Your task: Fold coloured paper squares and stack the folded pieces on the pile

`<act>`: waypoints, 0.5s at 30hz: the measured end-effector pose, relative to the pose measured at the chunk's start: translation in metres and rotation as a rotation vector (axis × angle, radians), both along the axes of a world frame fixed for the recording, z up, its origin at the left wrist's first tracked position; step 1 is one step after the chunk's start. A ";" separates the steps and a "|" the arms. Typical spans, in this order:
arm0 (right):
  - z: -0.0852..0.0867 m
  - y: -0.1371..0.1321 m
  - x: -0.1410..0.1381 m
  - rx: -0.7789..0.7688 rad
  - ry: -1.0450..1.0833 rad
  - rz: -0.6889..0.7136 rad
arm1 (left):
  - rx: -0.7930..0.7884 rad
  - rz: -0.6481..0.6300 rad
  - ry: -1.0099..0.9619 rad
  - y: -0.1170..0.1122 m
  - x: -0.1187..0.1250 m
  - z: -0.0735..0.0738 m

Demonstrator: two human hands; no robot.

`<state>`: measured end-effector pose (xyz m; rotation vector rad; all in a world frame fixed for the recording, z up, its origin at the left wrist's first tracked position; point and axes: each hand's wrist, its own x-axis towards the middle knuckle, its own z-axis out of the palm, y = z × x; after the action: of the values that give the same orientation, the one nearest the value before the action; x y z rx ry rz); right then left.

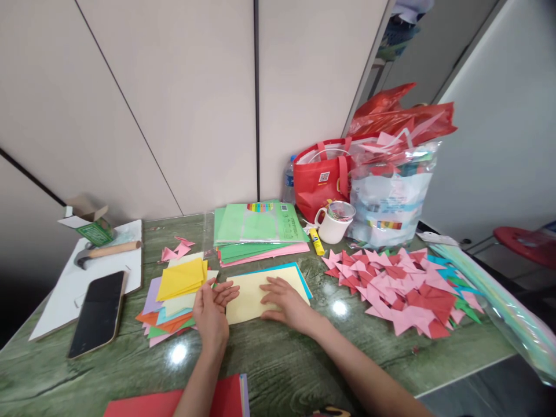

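A pale yellow sheet of paper [254, 289] lies on the green table [282, 365], on top of a blue sheet [304, 282]. My right hand [284, 302] rests flat on the pale yellow sheet, fingers spread. At the sheet's left edge, my left hand [212, 310] is open with its fingers apart and touches the paper's border. Just left of that hand sits a stack of small coloured squares [176, 295] with a bright yellow one on top.
A pile of folded pink and red paper shapes [403, 289] lies to the right. Behind are packs of green paper [258, 229], a glue stick [317, 241], a white mug [334, 223], a red bag [321, 176] and a plastic bag [391, 197]. A phone [99, 313] and a hammer [104, 252] lie left.
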<state>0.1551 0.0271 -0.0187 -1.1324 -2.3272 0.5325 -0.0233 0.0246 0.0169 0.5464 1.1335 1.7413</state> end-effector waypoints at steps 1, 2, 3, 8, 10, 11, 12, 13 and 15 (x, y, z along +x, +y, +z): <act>0.002 -0.001 0.000 -0.005 0.004 0.001 | 0.005 -0.005 0.007 0.000 0.000 0.000; 0.003 -0.002 0.000 -0.006 0.004 0.001 | 0.010 -0.011 0.014 -0.001 0.001 0.000; 0.004 -0.002 -0.001 -0.002 0.002 0.002 | 0.016 -0.019 0.024 -0.001 0.001 0.001; 0.003 -0.002 -0.004 0.084 0.027 0.004 | 0.043 -0.056 0.101 -0.005 0.005 0.003; 0.002 -0.001 -0.005 0.097 0.069 -0.050 | 0.056 -0.058 0.131 -0.007 0.007 0.003; 0.002 -0.001 -0.005 0.096 0.096 -0.095 | 0.065 -0.051 0.147 -0.007 0.007 0.003; 0.002 -0.001 -0.005 0.095 0.125 -0.147 | 0.079 -0.029 0.165 -0.008 0.007 0.003; 0.003 -0.001 -0.004 0.099 0.155 -0.201 | 0.096 0.006 0.186 -0.008 0.007 0.003; 0.007 -0.001 -0.004 0.125 0.212 -0.295 | 0.129 0.084 0.227 -0.007 0.006 0.002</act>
<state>0.1515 0.0258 -0.0118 -1.2644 -1.9418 0.3718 -0.0174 0.0173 0.0188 0.8015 1.2207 1.8693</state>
